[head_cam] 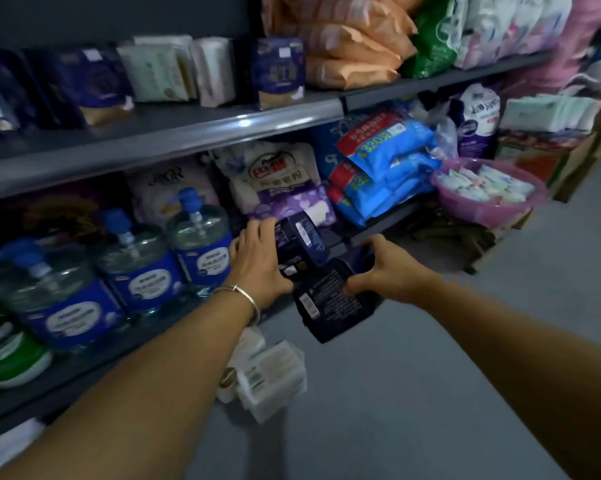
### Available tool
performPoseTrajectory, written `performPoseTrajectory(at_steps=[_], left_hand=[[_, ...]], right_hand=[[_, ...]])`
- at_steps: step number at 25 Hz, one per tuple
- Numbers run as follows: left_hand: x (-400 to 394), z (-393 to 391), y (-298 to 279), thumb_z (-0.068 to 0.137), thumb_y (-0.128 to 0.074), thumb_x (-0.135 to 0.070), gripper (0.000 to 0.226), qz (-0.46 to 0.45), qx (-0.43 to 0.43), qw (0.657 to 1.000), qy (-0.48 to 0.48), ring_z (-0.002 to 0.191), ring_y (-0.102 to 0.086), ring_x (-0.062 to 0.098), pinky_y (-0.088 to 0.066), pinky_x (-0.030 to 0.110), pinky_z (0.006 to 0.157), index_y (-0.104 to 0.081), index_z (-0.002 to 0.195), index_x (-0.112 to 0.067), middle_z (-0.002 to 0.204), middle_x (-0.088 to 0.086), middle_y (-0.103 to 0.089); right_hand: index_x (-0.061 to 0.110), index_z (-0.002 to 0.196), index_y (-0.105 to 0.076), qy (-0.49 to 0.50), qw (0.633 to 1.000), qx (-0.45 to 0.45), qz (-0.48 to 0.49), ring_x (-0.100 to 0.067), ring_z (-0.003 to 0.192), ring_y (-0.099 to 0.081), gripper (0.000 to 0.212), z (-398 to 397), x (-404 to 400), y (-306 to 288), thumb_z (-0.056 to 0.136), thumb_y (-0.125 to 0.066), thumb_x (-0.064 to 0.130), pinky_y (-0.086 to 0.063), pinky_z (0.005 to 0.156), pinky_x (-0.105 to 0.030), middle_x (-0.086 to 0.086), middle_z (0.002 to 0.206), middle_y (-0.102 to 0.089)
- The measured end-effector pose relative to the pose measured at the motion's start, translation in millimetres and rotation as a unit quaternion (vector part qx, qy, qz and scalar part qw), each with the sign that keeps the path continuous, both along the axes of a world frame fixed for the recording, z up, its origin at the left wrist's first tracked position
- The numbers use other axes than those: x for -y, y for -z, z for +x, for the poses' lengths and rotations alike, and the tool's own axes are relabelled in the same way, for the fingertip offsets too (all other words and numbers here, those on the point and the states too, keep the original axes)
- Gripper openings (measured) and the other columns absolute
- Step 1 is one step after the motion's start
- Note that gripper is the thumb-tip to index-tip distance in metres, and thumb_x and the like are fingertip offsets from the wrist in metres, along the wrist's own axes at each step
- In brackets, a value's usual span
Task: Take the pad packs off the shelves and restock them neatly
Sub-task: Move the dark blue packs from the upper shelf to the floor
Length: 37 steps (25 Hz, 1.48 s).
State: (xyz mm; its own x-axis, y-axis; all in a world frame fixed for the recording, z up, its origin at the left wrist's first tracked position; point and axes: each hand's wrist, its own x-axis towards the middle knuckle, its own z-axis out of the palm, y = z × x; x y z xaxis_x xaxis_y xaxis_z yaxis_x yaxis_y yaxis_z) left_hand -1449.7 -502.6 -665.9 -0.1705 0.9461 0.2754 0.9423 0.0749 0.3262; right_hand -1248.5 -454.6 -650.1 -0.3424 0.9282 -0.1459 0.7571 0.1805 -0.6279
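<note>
Just right of the blue-labelled water bottles [202, 237], the left hand [257, 261] grips one dark pad pack [300, 245] at the lower shelf's [94, 362] edge — beside it, the right hand [385, 268] grips another dark pack [330, 299].

I could not read the small print on the dark pad pack [330, 299] my right hand [383, 271] gripped, and the hand covered its upper right corner. My left hand [257, 261] hid the near side of the second dark pack [300, 242]. The purple packs [91, 84] on the upper shelf [160, 133] were blurred, their labels illegible, and the leftmost ran off the frame's edge. The green bottle [4, 344] at lower left was cut by the edge too. My left forearm covered part of the white packs [274, 375] on the floor. The pink basin's [489, 209] small packets were too blurred to identify.
</note>
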Motion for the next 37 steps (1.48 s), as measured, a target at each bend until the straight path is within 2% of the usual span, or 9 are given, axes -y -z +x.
performPoseTrajectory(at_steps=[4,7,12,14,18,20,24,32,37], left_hand=[[-57,18,76,0.056,-0.077,-0.011,0.079,-0.030,0.132,0.991,-0.015,0.111,-0.043,0.030,-0.040,0.039,0.097,-0.036,0.124,-0.004,0.120,0.013,-0.038],[-88,26,122,0.059,-0.076,-0.005,0.072,-0.043,0.205,0.977,-0.028,0.111,-0.044,0.024,-0.038,0.022,0.090,-0.036,0.119,-0.002,0.121,0.013,-0.037],[-137,38,196,0.062,-0.077,-0.005,0.070,-0.109,0.261,0.958,-0.036,0.109,-0.046,0.022,-0.046,0.031,0.092,-0.034,0.118,-0.005,0.116,0.008,-0.038],[-151,41,214,0.063,-0.077,-0.004,0.070,-0.124,0.272,0.954,-0.036,0.107,-0.045,0.019,-0.041,0.020,0.085,-0.033,0.119,-0.005,0.117,0.008,-0.039],[-175,36,249,0.065,-0.079,-0.004,0.073,-0.163,0.308,0.937,-0.037,0.104,-0.048,0.015,-0.038,0.014,0.072,-0.032,0.121,-0.010,0.117,0.005,-0.043],[-180,28,268,0.061,-0.082,-0.004,0.077,-0.167,0.315,0.933,-0.049,0.109,-0.052,0.020,-0.044,0.021,0.079,-0.035,0.122,-0.013,0.120,0.007,-0.048],[-180,7,290,0.061,-0.083,-0.004,0.096,-0.206,0.253,0.936,-0.132,0.126,-0.043,0.036,-0.038,0.044,0.105,-0.031,0.140,-0.015,0.137,0.018,-0.041],[-180,9,256,0.082,-0.065,-0.002,0.065,-0.329,0.199,0.902,-0.198,0.122,-0.050,0.034,-0.040,0.035,0.100,-0.031,0.138,0.001,0.133,0.021,-0.049],[-162,4,168,0.082,-0.061,-0.001,0.033,-0.246,0.172,0.949,-0.092,0.111,-0.059,0.026,-0.042,0.024,0.094,-0.064,0.114,-0.008,0.117,0.014,-0.064]], right_hand=[[0.013,0.129,-0.043,0.007,0.997,-0.005,-0.079,-0.023,0.103,-0.053,0.071,16,-54,59,0.069,-0.079,0.025,-0.049,0.090,-0.037,-0.006,0.114,-0.052],[0.013,0.131,-0.044,0.015,0.989,-0.035,-0.142,-0.021,0.102,-0.054,0.067,19,-86,99,0.073,-0.076,0.017,-0.049,0.090,-0.034,-0.004,0.114,-0.051],[0.012,0.140,-0.037,0.019,0.966,-0.073,-0.249,-0.022,0.104,-0.058,0.075,26,-135,169,0.074,-0.072,0.008,-0.052,0.085,-0.032,-0.005,0.120,-0.052],[0.012,0.142,-0.036,0.032,0.956,-0.092,-0.277,-0.022,0.102,-0.058,0.076,29,-148,187,0.074,-0.070,0.006,-0.052,0.079,-0.028,-0.007,0.122,-0.052],[0.012,0.136,-0.042,0.050,0.938,-0.125,-0.320,-0.026,0.106,-0.059,0.064,34,-176,224,0.077,-0.067,0.005,-0.053,0.087,-0.035,-0.011,0.125,-0.054],[0.010,0.131,-0.048,0.072,0.927,-0.165,-0.331,-0.027,0.105,-0.061,0.054,33,-183,241,0.080,-0.064,0.004,-0.053,0.088,-0.035,-0.013,0.119,-0.058],[0.009,0.130,-0.053,0.148,0.912,-0.222,-0.311,-0.022,0.096,-0.061,0.042,22,-185,268,0.090,-0.052,-0.001,-0.052,0.086,-0.035,-0.012,0.114,-0.062],[0.018,0.135,-0.050,0.137,0.964,-0.117,-0.195,-0.026,0.121,-0.052,0.042,6,-188,239,0.093,-0.054,0.014,-0.046,0.102,-0.040,-0.007,0.137,-0.051],[0.014,0.131,-0.055,-0.020,0.999,-0.019,-0.027,-0.022,0.122,-0.052,0.040,-22,-177,149,0.092,-0.058,0.017,-0.038,0.102,-0.028,-0.007,0.131,-0.057]])
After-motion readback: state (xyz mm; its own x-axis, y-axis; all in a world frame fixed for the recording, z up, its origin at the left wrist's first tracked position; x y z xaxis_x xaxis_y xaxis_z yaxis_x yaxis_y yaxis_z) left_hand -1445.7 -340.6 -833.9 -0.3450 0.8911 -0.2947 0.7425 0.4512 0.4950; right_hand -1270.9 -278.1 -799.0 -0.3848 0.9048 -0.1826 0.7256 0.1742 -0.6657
